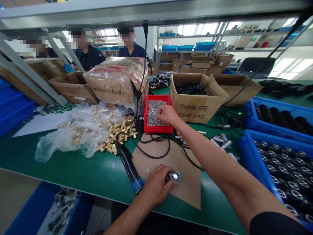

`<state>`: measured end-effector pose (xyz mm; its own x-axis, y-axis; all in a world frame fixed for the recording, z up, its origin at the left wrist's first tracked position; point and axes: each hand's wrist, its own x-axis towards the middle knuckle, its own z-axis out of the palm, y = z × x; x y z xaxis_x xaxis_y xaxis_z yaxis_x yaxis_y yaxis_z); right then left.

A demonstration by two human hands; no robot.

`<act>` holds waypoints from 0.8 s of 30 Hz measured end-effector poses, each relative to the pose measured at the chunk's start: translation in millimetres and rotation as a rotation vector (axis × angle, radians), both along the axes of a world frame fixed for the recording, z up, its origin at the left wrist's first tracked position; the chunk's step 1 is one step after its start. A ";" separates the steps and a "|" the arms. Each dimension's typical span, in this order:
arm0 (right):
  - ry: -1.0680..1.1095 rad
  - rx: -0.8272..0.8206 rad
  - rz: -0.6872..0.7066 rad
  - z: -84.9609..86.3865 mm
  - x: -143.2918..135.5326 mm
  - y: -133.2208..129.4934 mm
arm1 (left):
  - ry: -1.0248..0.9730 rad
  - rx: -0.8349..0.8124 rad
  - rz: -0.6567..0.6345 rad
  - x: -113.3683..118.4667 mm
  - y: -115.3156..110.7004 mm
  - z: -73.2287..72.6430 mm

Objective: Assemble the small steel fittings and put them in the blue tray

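My left hand (157,186) grips a small silver metal fitting (175,176) between thumb and fingers, just above the brown cardboard sheet (190,192). My right hand (168,115) reaches over the red bin (158,129), its curled fingers at the heap of tiny silver metal pieces (154,109) inside. Whatever its fingertips pinch is hidden or too small to name. A black, corded power screwdriver (128,164) with blue tape at its near end lies left of my left hand.
Brass fittings (113,133) spill beside clear plastic bags (80,130). Silver cylinders (222,141) lie beyond my right forearm. Blue crates (251,156) of black round parts line the right side. Behind the red bin stands a cardboard box (195,106). Loose cables (156,157) cross the sheet. Several people sit opposite.
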<state>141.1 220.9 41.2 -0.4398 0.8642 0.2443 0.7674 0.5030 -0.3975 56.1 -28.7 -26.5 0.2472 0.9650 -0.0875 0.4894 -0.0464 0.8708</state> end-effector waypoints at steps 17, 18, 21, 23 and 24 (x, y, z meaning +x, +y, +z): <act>0.516 -1.048 0.116 -41.9 117.8 -162.1 | 0.022 -0.003 -0.006 -0.3 0.4 -3.6; 0.519 -1.068 0.121 -43.1 120.2 -167.4 | 0.023 -0.001 -0.005 -0.2 0.3 -3.8; 0.497 -0.965 0.185 -47.3 122.6 -177.5 | 0.024 0.003 -0.010 -0.3 0.2 -4.8; 0.467 -0.833 0.275 -50.8 122.1 -179.9 | 0.026 -0.001 -0.007 -0.4 0.5 -5.6; 0.460 -0.787 0.315 -52.5 121.6 -180.3 | 0.027 -0.003 -0.006 -0.5 0.7 -5.9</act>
